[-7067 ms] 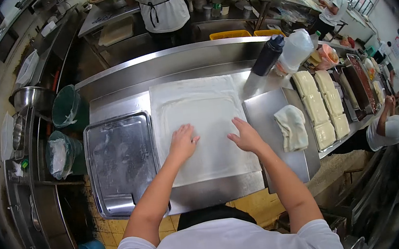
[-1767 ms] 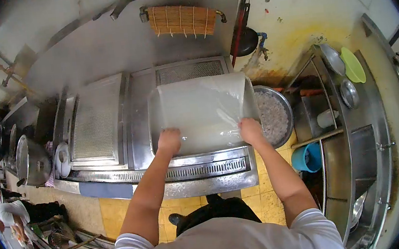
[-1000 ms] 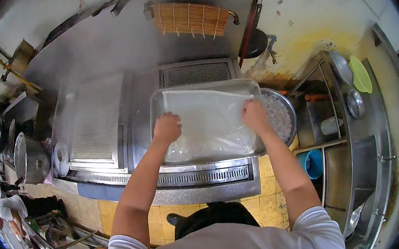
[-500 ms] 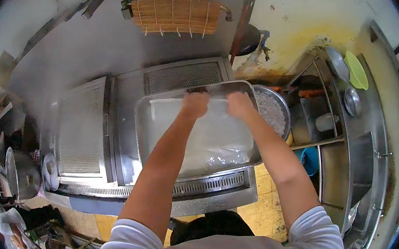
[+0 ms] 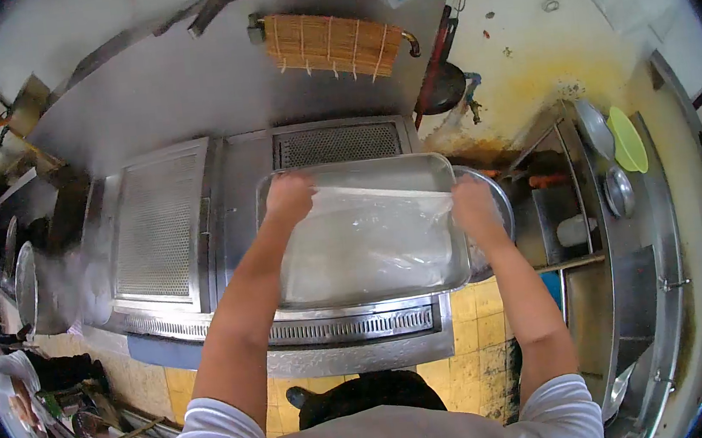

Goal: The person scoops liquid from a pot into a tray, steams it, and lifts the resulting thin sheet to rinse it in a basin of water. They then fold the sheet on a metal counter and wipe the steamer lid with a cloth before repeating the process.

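Pinching translucent sheet (image 5: 370, 234) | left hand (image 5: 287, 198), right hand (image 5: 474, 206) fingers | metal tray (image 5: 355, 171) | no legible writing

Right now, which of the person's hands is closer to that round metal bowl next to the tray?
The right hand. It grips the translucent sheet at the tray's right edge, directly over the bowl. The left hand holds the sheet's far left corner, across the tray.

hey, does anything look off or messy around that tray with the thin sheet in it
The sheet in the tray is wrinkled, not flat; the left hand and right hand hold its far edge. The tray's right rim overlaps a round pan beside it. The wall behind carries yellow-brown stains.
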